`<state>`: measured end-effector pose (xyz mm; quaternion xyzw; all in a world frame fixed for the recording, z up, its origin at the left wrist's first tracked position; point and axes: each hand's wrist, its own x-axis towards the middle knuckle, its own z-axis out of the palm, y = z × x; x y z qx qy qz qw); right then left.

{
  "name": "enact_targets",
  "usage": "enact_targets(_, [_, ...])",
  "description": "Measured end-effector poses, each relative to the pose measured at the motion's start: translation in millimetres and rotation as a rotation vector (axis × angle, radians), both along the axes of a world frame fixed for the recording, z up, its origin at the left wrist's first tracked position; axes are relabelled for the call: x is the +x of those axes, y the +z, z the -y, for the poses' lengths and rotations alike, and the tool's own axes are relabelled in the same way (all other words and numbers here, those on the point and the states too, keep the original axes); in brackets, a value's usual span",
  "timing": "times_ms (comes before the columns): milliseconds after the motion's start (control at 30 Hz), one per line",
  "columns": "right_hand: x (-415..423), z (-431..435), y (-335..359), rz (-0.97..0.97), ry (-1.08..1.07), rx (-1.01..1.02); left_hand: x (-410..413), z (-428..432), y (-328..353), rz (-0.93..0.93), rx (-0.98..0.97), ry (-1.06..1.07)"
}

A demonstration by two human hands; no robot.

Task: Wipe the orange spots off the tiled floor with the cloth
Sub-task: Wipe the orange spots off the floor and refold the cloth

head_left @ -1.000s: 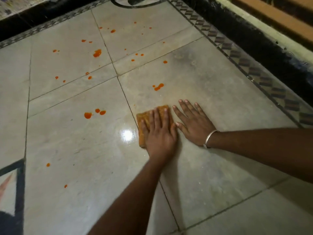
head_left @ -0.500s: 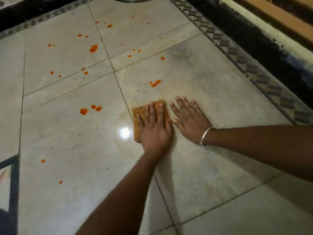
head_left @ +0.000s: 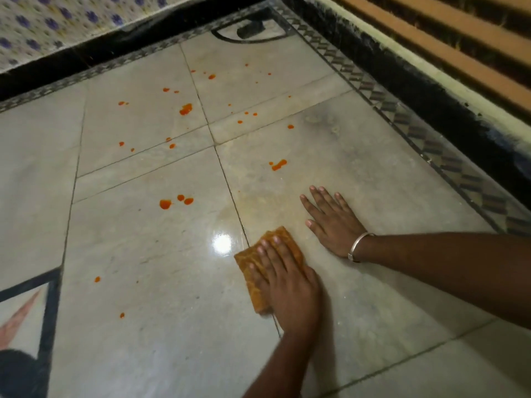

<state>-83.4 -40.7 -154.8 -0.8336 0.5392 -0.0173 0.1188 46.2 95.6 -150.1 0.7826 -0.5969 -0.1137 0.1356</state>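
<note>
I'm pressing the cloth (head_left: 286, 238) flat under my left hand (head_left: 290, 291), my right hand (head_left: 333, 225) spread open on the tiled floor (head_left: 143, 340) — most orange spots (head_left: 165, 203) are waiting ahead, unwiped.

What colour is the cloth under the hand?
The cloth is orange-brown, seen best in the head view.

One head-worn wide-angle camera looks forward and steeply down from close above the glossy pale grey tiled floor (head_left: 143, 311), toward the black skirting (head_left: 86, 57).
</note>
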Motion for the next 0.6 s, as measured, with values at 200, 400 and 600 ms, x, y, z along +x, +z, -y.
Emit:
enact_targets(200, [-27, 9, 43, 0.355, -0.175, 0.242, -43, -11, 47, -0.439, 0.124, -0.046])
enact_targets(400, [-50, 5, 120, 0.703, -0.564, 0.703, -36, 22, 102, -1.558, 0.124, 0.308])
enact_targets(600, [-43, -7, 211, 0.885, -0.592, 0.916, -21, 74, 138, -2.129, 0.188, 0.293])
